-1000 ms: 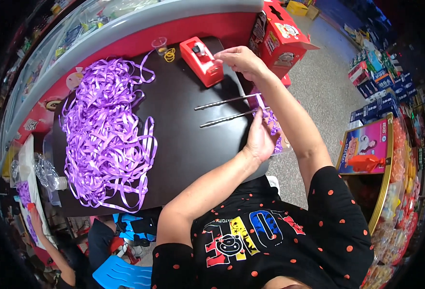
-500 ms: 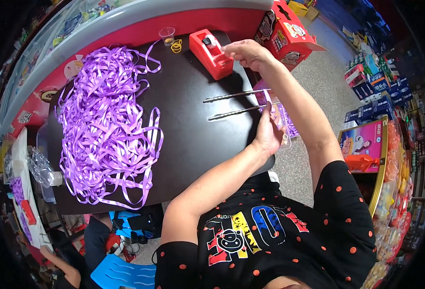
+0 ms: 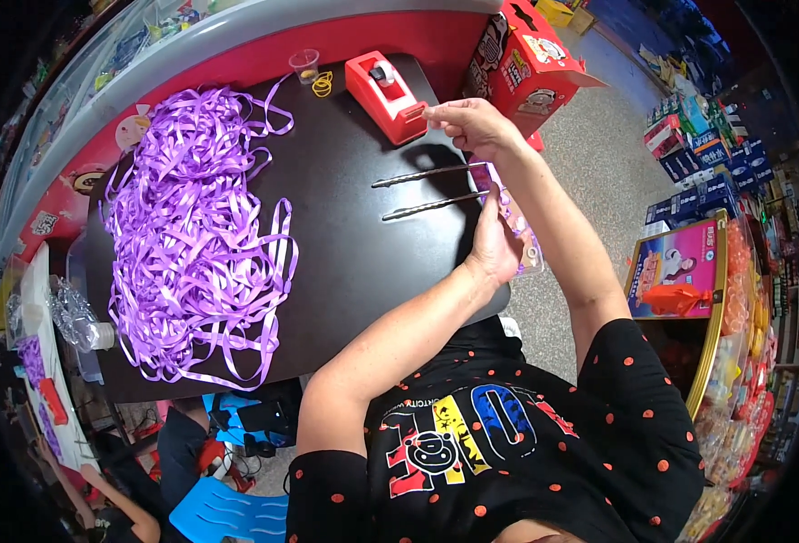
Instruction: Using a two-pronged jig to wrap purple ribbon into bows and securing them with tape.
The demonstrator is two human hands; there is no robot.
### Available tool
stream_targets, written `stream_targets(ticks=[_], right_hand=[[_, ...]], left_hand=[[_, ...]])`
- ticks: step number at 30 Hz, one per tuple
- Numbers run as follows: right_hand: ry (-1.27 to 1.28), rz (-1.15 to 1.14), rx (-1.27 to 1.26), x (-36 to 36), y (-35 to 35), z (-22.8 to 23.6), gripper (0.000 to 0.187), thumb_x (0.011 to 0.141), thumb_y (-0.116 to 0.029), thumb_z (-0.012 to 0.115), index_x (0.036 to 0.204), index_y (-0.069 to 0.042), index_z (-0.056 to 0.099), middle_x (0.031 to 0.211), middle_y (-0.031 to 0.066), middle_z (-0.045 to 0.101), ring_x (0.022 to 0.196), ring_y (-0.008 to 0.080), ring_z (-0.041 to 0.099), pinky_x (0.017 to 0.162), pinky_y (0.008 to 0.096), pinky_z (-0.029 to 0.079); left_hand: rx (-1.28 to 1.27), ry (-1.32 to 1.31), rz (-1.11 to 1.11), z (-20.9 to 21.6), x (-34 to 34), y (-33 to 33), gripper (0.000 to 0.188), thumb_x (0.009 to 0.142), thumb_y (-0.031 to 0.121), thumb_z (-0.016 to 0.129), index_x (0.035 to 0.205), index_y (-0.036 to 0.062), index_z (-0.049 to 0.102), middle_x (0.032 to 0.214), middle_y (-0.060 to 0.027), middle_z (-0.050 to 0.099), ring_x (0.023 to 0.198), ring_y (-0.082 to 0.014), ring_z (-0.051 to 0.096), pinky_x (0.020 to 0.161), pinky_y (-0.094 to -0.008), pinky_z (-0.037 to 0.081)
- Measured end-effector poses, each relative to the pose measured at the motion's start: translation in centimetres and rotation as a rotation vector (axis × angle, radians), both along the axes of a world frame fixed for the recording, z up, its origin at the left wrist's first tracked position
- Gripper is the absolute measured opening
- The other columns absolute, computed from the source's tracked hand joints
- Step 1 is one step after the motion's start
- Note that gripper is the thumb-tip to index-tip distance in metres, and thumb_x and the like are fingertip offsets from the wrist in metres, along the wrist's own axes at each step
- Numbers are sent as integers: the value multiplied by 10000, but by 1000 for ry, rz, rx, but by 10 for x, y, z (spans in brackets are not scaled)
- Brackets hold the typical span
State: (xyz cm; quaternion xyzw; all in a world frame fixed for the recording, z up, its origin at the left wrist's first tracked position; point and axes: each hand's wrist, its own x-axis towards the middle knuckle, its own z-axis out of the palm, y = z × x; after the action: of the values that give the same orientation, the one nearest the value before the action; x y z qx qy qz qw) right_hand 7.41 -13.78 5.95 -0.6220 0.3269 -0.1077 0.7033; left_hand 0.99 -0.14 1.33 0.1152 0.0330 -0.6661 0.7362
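My right hand (image 3: pixel 479 127) pinches at the cutter end of a red tape dispenser (image 3: pixel 383 101), thumb and fingertips closed on what looks like the end of clear tape. Below it, my left hand (image 3: pixel 499 244) is closed by the right end of two dark, slim parallel rods (image 3: pixel 428 210). A purple ribbon (image 3: pixel 493 174) runs there between the rods, its lower part at my left fingertips. A large loose heap of the same purple ribbon (image 3: pixel 191 235) covers the left part of the dark table (image 3: pixel 345 299).
A small clear cup (image 3: pixel 304 65) and yellow rubber bands (image 3: pixel 323 85) lie near the table's back edge. Beyond my hands stands a red carton (image 3: pixel 531 68). A clear tray (image 3: pixel 532 258) with purple pieces is partly behind my left hand. Another person's arm (image 3: pixel 123 507) shows at lower left.
My right hand has moved down from near the tape roll to the dispenser's cutter end. My left hand stays at the rods with the ribbon; the whole view has shifted slightly.
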Motion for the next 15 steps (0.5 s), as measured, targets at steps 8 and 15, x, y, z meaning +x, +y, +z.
stream_targets(ticks=[8,15], right_hand=[[32,-37,-290,8,3,-14,221,804,-276,726,828,-59,687,656,-31,594,517,28,444,455,190,327],[423,-36,-1530,-15,2,-21,232,794,-236,674,911,-37,691,790,155,668,783,263,673,702,373,508]], left_hand=[[-121,-21,-33,5,4,3,509,938,536,429,1307,186,421,1229,16,486,1151,-169,454,948,-386,365],[-80,-31,-9,14,0,8,463,927,521,462,1242,181,473,1100,38,519,1051,-152,488,895,-368,385]])
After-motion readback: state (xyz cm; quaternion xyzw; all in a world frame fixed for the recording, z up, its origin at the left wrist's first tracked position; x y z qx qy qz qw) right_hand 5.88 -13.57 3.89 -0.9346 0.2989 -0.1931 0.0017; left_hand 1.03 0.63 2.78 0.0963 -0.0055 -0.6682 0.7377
